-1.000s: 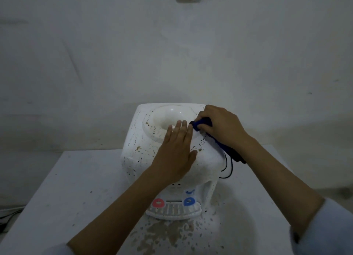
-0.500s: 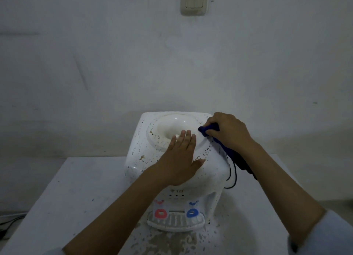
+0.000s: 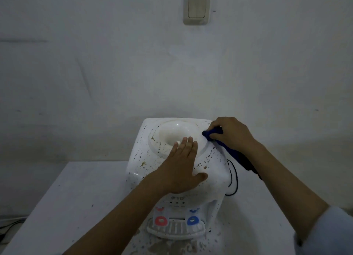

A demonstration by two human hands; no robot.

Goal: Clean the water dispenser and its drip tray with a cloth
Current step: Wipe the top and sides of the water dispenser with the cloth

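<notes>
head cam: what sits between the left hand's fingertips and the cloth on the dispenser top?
Head view: only bare, cream-coloured bowl surface of the water dispenser lies between the left hand and the blue cloth that the right hand grips.

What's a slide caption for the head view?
Right hand wipes speckled water dispenser top with blue cloth; left hand steadies it.

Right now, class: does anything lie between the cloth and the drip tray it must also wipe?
Yes. The left hand rests flat on the dispenser top, between the blue cloth at the back right and the drip tray below in front.
</notes>
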